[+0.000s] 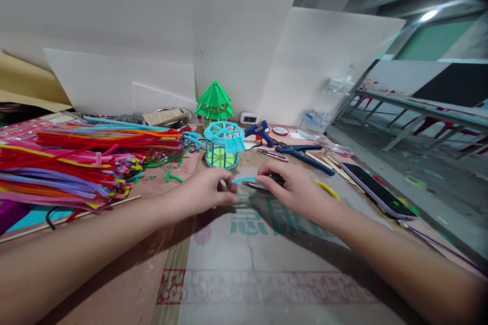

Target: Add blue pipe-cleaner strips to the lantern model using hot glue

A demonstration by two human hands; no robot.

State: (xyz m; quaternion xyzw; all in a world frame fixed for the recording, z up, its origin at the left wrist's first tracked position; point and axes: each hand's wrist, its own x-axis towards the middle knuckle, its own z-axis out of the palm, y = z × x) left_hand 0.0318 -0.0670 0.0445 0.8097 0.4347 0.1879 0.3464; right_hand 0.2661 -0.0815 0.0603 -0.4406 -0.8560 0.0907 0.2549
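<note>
Thin light-blue pipe cleaner [245, 180] btwn the two hands, above the front-centre of the table [125, 284], just in front of the light-blue model. R hand [295, 183] pinches it, thumb vs. fingers; L hand [209, 190] has curled fingers at its other end, can't tell if they grip. Scissors w/ yellow handle [327, 189] under R hand; can't tell if held.

Table: pinkish-brown top, clear sheet [221, 259] over the middle w/ teal characters & red patterned border. White boards [160, 73] behind; R bg = grey floor [404, 172], long table [419, 106] w/ red stools, bright ceiling light [429, 15].

Containers: clear plastic bottle [318, 111] w/ whitish top, back R, contents unclear. Small round red-rimmed tin [280, 131] nearby.

Materials: thick bundles of pipe cleaners [57, 162], red/pink/purple/orange/yellow, piled L, partly in clear plastic. Light-blue model [224, 132]: spoked polygonal top, thin posts, lime-green base, one fringed roof section. Behind it, green tiered cone-roofed model [214, 101], ridged texture. R of these: small white digital clock [249, 118], blue hot-glue gun [261, 133], blue-handled pliers [307, 156], thin wooden sticks [339, 170], dark-screened phone [375, 189] w/ pale purple edge.
</note>
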